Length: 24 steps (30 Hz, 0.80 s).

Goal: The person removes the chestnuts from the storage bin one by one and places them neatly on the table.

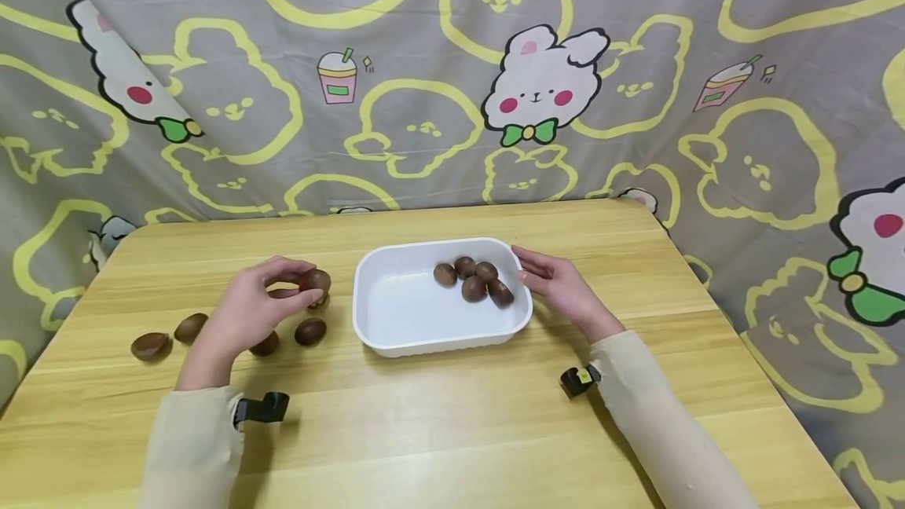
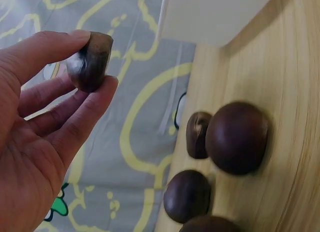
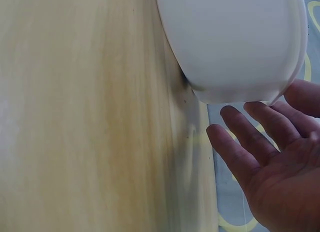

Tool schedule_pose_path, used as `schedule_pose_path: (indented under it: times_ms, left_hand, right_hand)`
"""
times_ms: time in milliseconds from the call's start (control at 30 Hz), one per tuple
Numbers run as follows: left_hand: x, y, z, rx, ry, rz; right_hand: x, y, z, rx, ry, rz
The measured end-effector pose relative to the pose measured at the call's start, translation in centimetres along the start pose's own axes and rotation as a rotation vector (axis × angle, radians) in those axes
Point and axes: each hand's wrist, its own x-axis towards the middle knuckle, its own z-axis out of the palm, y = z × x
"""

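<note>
My left hand [image 1: 247, 309] pinches a brown chestnut [image 2: 90, 62] between thumb and fingertips, lifted above the table left of the white tray [image 1: 403, 342]. Below and around that hand lie several more chestnuts [image 1: 310, 331], one of them partly hidden behind the held one in the head view. Inside the tray, toward its right end, several chestnuts [image 1: 474, 289] sit in a cluster. At the tray's right end is my right hand [image 1: 562, 289], its fingers fairly straight; fingertips and thumb [image 3: 302, 98] are right at the outer wall and rim.
The light wood table [image 1: 424, 430] carries everything. Farther left lie two more chestnuts, the outermost chestnut [image 1: 151, 346] near the table's left side. A grey curtain [image 1: 424, 53] with yellow cartoon outlines hangs along the back and sides. Each wrist wears a small black camera [image 1: 265, 408].
</note>
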Motion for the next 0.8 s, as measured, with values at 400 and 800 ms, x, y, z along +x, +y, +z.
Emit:
schedule_pose_path:
  times_ms: [400, 800]
  left_hand:
    - [-2.3, -1.4, -2.9, 0.056, 0.066, -0.044]
    - [-4.8, -3.3, -4.4, 0.134, 0.111, -0.099]
  right_hand:
    - [0.3, -0.1, 0.1, -0.009, -0.013, -0.026]
    - [-0.1, 0.5, -0.2, -0.016, -0.011, -0.005]
